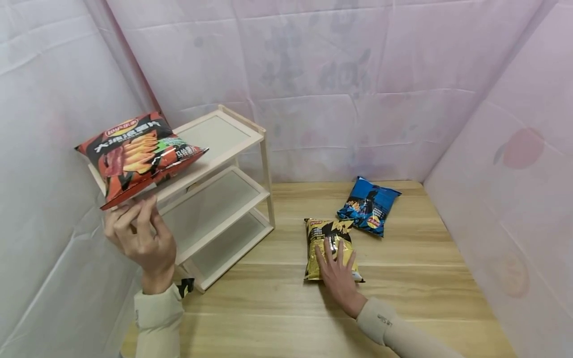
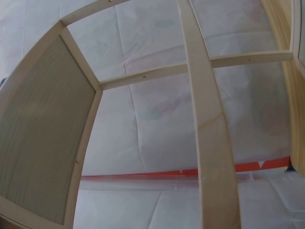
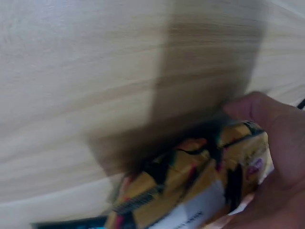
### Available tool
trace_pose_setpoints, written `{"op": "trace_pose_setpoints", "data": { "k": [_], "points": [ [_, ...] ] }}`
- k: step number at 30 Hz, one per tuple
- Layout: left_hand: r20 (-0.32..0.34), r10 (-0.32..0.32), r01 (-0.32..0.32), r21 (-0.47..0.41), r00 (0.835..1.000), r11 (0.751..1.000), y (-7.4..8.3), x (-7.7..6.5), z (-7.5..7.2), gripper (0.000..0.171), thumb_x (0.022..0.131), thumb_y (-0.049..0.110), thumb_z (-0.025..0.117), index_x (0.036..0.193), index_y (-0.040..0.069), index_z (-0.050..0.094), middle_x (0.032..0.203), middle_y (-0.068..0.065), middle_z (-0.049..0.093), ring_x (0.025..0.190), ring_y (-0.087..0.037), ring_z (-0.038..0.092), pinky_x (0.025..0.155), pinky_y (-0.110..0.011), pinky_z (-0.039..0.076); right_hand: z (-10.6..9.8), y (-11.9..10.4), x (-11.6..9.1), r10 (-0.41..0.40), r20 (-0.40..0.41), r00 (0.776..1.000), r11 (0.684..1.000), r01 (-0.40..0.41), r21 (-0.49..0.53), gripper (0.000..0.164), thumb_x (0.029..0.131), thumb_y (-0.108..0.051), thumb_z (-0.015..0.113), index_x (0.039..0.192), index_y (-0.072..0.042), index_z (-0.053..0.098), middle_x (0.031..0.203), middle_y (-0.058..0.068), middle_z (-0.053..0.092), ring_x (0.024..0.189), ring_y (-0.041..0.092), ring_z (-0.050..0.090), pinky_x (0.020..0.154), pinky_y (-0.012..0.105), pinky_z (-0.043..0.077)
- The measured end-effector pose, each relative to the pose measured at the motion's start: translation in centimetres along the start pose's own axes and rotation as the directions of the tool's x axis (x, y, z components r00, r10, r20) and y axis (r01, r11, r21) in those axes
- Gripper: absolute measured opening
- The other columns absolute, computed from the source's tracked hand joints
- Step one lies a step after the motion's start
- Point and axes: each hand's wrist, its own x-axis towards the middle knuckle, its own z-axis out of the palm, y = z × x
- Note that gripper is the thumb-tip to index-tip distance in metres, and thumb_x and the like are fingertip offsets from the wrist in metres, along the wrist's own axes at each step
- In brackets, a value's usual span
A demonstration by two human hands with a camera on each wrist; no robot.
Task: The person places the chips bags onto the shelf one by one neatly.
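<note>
In the head view, my left hand (image 1: 145,238) holds a red and black bag of potato chips (image 1: 139,154) by its lower edge, at the top tier of a small wooden shelf (image 1: 215,134). Its fingers are bent, and the bag hides part of the fingertips. My right hand (image 1: 337,273) rests on a yellow bag of chips (image 1: 315,248) lying on the table, fingers spread over its front. From the right wrist, the thumb (image 3: 259,107) shows beside that yellow bag (image 3: 190,191). The left wrist view shows the shelf frame (image 2: 209,124) but no hand.
A blue bag of chips (image 1: 371,204) lies on the wooden table (image 1: 416,278), just behind the yellow one. Near the shelf's front foot, a small black item (image 1: 185,287) is partly hidden by my left sleeve. White printed cloth walls (image 1: 313,89) surround the table.
</note>
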Motion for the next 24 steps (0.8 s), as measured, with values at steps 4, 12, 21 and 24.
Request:
{"op": "trace_pose_setpoints", "data": {
  "k": [4, 12, 21, 24],
  "points": [
    [0.009, -0.005, 0.005, -0.001, 1.0, 1.0, 0.3, 0.1, 0.1, 0.009, 0.096, 0.003, 0.071, 0.099, 0.005, 0.079, 0.101, -0.016, 0.063, 0.112, -0.033, 0.057, 0.112, -0.041, 0.042, 0.7, 0.2, 0.2, 0.021, 0.012, 1.0, 1.0, -0.021, 0.019, 0.081, 0.083, -0.017, 0.085, 0.157, -0.015, 0.05, 0.163, 0.023, 0.047, 0.144, 0.059, 0.048, 0.098, 0.079, 0.05],
    [-0.004, -0.004, 0.004, 0.007, 1.0, 1.0, 0.7, 0.4, -0.1, 0.012, 0.094, -0.004, 0.071, 0.098, 0.004, 0.079, 0.1, -0.016, 0.063, 0.111, -0.035, 0.056, 0.112, -0.041, 0.042, 1.5, 0.9, 0.0, 0.026, 0.015, 1.0, 0.996, -0.027, 0.086, 0.107, 0.068, -0.055, 0.095, 0.156, -0.014, 0.047, 0.163, 0.024, 0.047, 0.142, 0.06, 0.049, 0.099, 0.079, 0.049],
    [-0.01, -0.01, 0.01, -0.012, 1.0, 1.0, 1.1, 0.6, -0.1, 0.014, 0.091, -0.009, 0.071, 0.096, 0.001, 0.078, 0.1, -0.018, 0.063, 0.113, -0.034, 0.057, 0.112, -0.04, 0.043, 1.4, 1.1, 0.0, 0.027, 0.065, 0.997, 0.981, -0.039, 0.189, 0.107, 0.074, -0.044, 0.093, 0.161, -0.011, 0.041, 0.167, 0.025, 0.039, 0.146, 0.062, 0.044, 0.101, 0.083, 0.044],
    [-0.013, -0.012, 0.011, -0.017, 1.0, 1.0, 1.2, 0.6, -0.1, 0.016, 0.09, -0.011, 0.071, 0.096, 0.001, 0.078, 0.099, -0.018, 0.063, 0.114, -0.034, 0.058, 0.113, -0.042, 0.043, 1.6, 1.1, 0.0, 0.03, 0.065, 0.997, 0.98, -0.043, 0.194, 0.107, 0.074, -0.039, 0.094, 0.162, -0.012, 0.04, 0.168, 0.026, 0.039, 0.146, 0.062, 0.043, 0.102, 0.084, 0.043]
  ]
}}
